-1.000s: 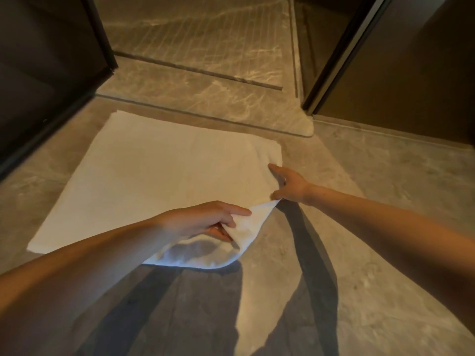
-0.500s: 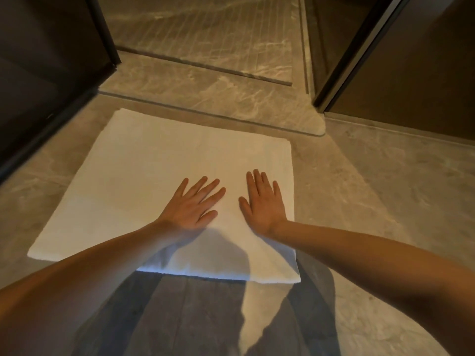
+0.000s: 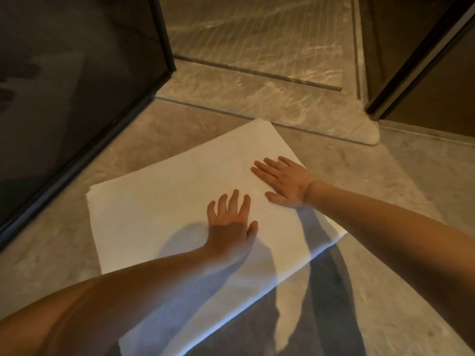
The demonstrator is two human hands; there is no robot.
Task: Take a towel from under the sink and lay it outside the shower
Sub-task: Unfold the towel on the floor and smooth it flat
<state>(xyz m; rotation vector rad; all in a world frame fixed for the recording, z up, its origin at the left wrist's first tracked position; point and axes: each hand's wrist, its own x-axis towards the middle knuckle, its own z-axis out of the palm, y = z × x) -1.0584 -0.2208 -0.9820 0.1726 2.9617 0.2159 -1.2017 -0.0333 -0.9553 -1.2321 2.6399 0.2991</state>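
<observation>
The floor (image 3: 411,201) was pale marbled stone, running up to the shower threshold (image 3: 282,109), with a dark glass panel (image 3: 77,86) on the left and a dark door frame (image 3: 416,60) on the right; the white towel (image 3: 159,211) lay spread flat on that floor just outside the threshold, turned at an angle to it, its far corner close to the sill but not touching; the 2 hands rested on top of it; the left hand (image 3: 231,227) was flat with fingers spread, gripping nothing, and the right hand (image 3: 285,181) was likewise palm-down near the towel's right edge, holding nothing; the laying looked nearly finished, with only squaring up left; the risk, as I judged it, was that a push from either palm would slide the cloth on the smooth stone and leave it more crooked, or ruck up a fold; a corner could also flip over if a hand dragged off carelessly, and a loose towel on polished stone might skid underfoot.
</observation>
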